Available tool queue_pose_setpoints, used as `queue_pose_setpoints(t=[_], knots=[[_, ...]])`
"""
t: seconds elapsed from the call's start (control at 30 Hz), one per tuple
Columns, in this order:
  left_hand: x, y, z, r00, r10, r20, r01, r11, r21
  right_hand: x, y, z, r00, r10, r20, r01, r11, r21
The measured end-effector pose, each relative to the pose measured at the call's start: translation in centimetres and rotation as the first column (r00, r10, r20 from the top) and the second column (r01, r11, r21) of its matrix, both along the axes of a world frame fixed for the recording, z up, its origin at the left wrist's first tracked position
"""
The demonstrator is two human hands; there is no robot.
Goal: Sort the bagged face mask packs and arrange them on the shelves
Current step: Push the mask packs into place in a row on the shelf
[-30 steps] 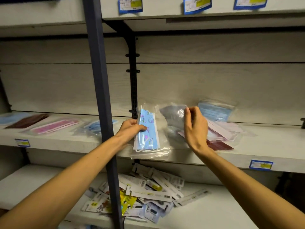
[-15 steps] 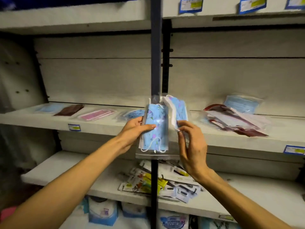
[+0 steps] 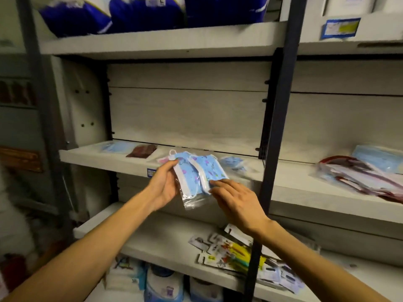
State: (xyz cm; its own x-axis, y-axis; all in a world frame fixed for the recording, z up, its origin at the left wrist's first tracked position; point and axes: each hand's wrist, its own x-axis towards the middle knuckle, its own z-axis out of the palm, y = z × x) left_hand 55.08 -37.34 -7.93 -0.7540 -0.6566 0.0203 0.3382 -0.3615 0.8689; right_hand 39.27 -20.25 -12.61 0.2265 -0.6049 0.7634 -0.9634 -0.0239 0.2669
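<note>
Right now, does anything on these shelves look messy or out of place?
Yes: the mask packs at the right of the middle shelf lie in a jumbled, overlapping heap, and carded items lie strewn below.

dim, warm indoor light; edges smeared with motion blur and bowed by wide-angle distortion.

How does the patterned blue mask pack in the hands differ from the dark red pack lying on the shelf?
The patterned blue pack is light blue with small prints and white edging; the dark red pack is plain maroon. The blue one is held tilted off the middle shelf by the left hand, the right hand touching it; the red one lies flat, untouched. Both are clear-bagged masks.
</note>
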Motion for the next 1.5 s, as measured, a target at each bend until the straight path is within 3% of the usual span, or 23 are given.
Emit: queue_pose_setpoints(t=[0.13, 0.23, 0.4, 0.6, 0.67, 0.73, 0.8, 0.87, 0.9, 0.97, 1.03, 1.13, 1.2, 1.23, 1.27, 1.33, 1.37, 1.5], knots=[[-1.8, -3.5, -0.1, 0.998, 0.036, 0.056, -0.024, 0.979, -0.203, -1.0, -3.7, 0.3, 1.0, -0.003, -0.017, 0.004, 0.999, 0.049], [-3.4, -7.1, 0.1, 0.988, 0.103, 0.119, -0.06, 0.946, -0.32, -2.5, -6.0, 0.4, 0.982, 0.023, 0.189, -0.022, 1.0, -0.009], [-7.7, -11.3, 1.7, 0.98, 0.037, 0.194, 0.033, 0.937, -0.348, -6.0, -9.6, 0.7, 0.968, -0.065, 0.241, 0.094, 0.99, -0.109], [-14.1, -12.7, 2.0, 0.954, -0.046, 0.295, 0.141, 0.941, -0.308, -10.1, -11.8, 1.9, 0.839, -0.192, 0.51, 0.366, 0.891, -0.267], [-16.0, -12.8, 2.5, 0.957, -0.058, 0.286, 0.145, 0.945, -0.293, -10.3, -12.2, 2.3, 0.814, -0.234, 0.532, 0.41, 0.88, -0.24], [-17.5, -12.8, 3.1, 0.964, -0.062, 0.259, 0.134, 0.953, -0.273, -10.5, -12.5, 2.4, 0.833, -0.326, 0.447, 0.442, 0.878, -0.184], [-18.5, -13.6, 3.9, 0.965, 0.12, 0.233, -0.031, 0.935, -0.353, -10.9, -12.6, 2.5, 0.819, -0.314, 0.48, 0.384, 0.922, -0.052], [-18.8, -15.1, 5.1, 0.94, 0.285, 0.186, -0.189, 0.892, -0.41, -11.1, -12.8, 2.4, 0.73, -0.355, 0.584, 0.347, 0.929, 0.131], [-18.8, -15.9, 5.8, 0.952, 0.264, 0.155, -0.197, 0.915, -0.352, -11.3, -13.0, 2.5, 0.678, -0.41, 0.61, 0.349, 0.91, 0.223], [-18.7, -17.2, 6.7, 0.994, 0.052, 0.092, -0.042, 0.993, -0.112, -11.7, -13.2, 2.8, 0.566, -0.465, 0.681, 0.325, 0.885, 0.334], [-18.6, -17.4, 6.8, 0.988, -0.137, 0.071, 0.138, 0.99, -0.005, -11.8, -13.1, 3.2, 0.484, -0.398, 0.779, 0.296, 0.912, 0.282], [-19.6, -16.0, 5.3, 0.955, -0.181, 0.236, 0.219, 0.965, -0.147, -11.8, -12.6, 3.1, 0.328, -0.144, 0.934, 0.323, 0.946, 0.033], [-20.8, -15.1, 3.6, 0.94, -0.087, 0.33, 0.223, 0.887, -0.404, -12.0, -12.4, 2.9, 0.28, 0.001, 0.96, 0.364, 0.925, -0.107], [-21.5, -14.9, 2.9, 0.93, -0.036, 0.367, 0.248, 0.796, -0.552, -12.1, -12.4, 2.9, 0.273, 0.026, 0.962, 0.367, 0.921, -0.129], [-22.0, -14.8, 2.5, 0.914, 0.036, 0.403, 0.286, 0.647, -0.707, -12.1, -12.3, 2.9, 0.263, 0.023, 0.965, 0.364, 0.924, -0.121], [-22.3, -14.6, 2.2, 0.877, 0.231, 0.421, 0.365, 0.248, -0.897, -12.3, -12.3, 2.9, 0.254, -0.043, 0.966, 0.375, 0.925, -0.057], [-22.3, -14.7, 2.2, 0.867, 0.287, 0.407, 0.378, 0.153, -0.913, -12.4, -12.3, 2.9, 0.265, -0.095, 0.959, 0.388, 0.921, -0.016], [-22.2, -15.3, 2.2, 0.836, 0.365, 0.41, 0.428, 0.034, -0.903, -11.9, -12.2, 3.1, 0.46, -0.422, 0.781, 0.465, 0.864, 0.193]])
